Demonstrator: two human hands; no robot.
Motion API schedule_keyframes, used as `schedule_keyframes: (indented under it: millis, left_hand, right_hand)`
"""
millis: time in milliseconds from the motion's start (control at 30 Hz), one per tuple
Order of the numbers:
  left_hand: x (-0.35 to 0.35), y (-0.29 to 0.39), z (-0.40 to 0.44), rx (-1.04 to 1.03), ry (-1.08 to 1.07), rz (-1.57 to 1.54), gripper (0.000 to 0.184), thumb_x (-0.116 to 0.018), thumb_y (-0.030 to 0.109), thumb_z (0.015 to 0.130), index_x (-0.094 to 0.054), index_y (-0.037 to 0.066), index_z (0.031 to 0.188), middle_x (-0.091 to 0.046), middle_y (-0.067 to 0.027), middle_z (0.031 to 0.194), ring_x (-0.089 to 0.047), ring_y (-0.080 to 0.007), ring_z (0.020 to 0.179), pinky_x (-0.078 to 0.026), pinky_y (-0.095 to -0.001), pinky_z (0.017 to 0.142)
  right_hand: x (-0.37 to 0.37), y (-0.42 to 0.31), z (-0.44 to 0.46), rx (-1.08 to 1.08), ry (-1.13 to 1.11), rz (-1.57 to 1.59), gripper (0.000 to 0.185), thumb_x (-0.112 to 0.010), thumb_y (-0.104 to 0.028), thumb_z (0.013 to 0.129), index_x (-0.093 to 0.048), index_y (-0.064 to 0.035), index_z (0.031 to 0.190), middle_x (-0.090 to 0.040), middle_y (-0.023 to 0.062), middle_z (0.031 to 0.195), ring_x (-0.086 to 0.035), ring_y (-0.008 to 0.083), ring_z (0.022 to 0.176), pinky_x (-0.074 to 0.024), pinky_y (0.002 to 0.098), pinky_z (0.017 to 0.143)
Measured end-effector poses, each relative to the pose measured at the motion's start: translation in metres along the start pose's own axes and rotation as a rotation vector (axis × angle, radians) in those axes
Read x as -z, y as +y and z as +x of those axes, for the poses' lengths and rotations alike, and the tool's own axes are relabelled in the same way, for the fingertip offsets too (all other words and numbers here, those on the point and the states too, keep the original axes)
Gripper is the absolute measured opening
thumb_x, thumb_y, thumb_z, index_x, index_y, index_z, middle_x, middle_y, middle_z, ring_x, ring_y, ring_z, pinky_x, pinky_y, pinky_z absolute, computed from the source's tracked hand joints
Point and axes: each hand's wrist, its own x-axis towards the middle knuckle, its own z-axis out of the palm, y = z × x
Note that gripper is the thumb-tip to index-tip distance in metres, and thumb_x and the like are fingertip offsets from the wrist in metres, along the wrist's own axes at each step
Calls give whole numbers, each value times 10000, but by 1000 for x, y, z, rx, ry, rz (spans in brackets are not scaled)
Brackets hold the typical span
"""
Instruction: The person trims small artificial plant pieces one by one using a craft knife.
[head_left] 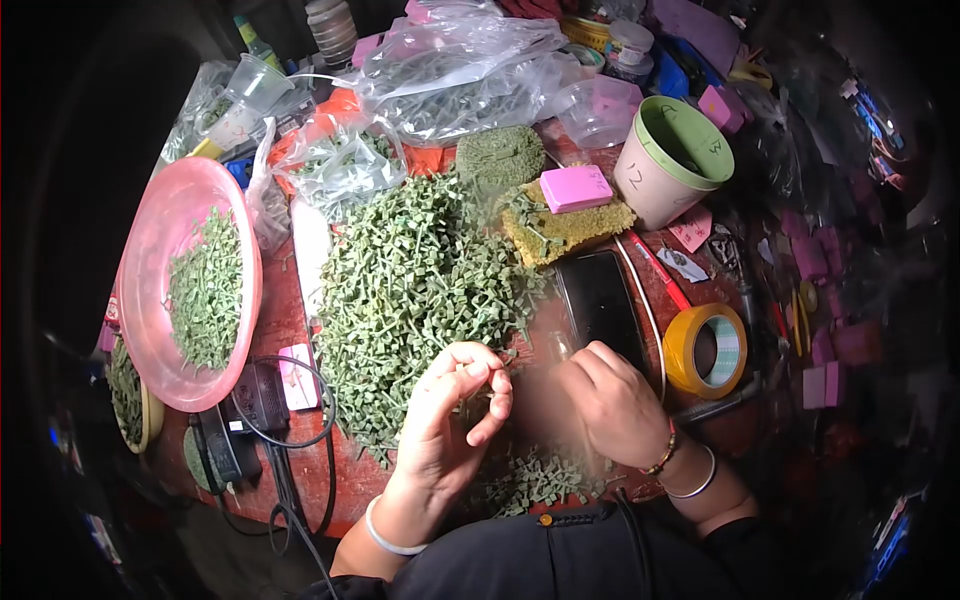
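My left hand (pixel 452 408) is raised at the near edge of a big heap of small green pieces (pixel 410 280), its fingers curled and thumb near the index finger; whatever lies between them is too small to name. To its right, my right hand (pixel 612 402) is bent downward with its fingers together, partly blurred, and its fingertips are hard to make out. It is just below a black phone-like slab (pixel 600 305). Between and below the hands, near my lap, lies a smaller pile of green pieces (pixel 545 482).
A pink basin (pixel 135 290) with green pieces stands left, beside black adapters and cables (pixel 262 400). Plastic bags (pixel 470 75) lie at the back. A yellow sponge (pixel 570 232) bears a pink block (pixel 577 188). On the right are a cup (pixel 650 175) and yellow tape (pixel 675 350).
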Motion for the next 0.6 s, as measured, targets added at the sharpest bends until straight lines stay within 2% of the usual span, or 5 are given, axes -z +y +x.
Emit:
schedule_keyframes:
  millis: [167,233,367,500,600]
  left_hand:
    - [3,-2,1,24,69,16,112,-572,135,924,-558,32,964,-569,-55,786,-509,-96,618,-328,-167,429]
    - [1,-2,1,37,72,19,106,-579,127,922,-560,32,964,-569,-51,787,-508,-88,619,-327,-165,432]
    - [-2,-6,2,60,94,91,75,-589,103,912,-551,46,940,-551,-37,800,-474,-69,620,-299,-153,425]
    - [-2,-10,2,102,86,171,96,-610,94,902,-567,41,969,-566,-32,819,-504,-58,636,-311,-153,442]
    - [-5,-12,0,225,83,236,178,-626,74,891,-584,23,1057,-589,-40,845,-530,-59,660,-321,-156,452]
  right_hand:
    - [1,1,1,-27,55,24,232,-658,-11,668,-538,-33,865,-509,82,762,-536,255,748,-473,357,675]
    - [-1,3,2,-31,220,2,267,-665,38,636,-535,-36,856,-498,84,726,-532,258,691,-471,353,631]
    - [4,1,5,-35,343,189,301,-668,127,579,-530,-22,801,-542,102,710,-547,286,653,-451,356,578]
    - [9,-4,2,-111,344,388,298,-687,89,602,-536,-41,823,-559,65,736,-571,244,653,-471,337,601]
    - [14,-6,-1,-206,285,584,248,-702,62,671,-546,-33,839,-590,49,749,-613,147,669,-503,268,622]
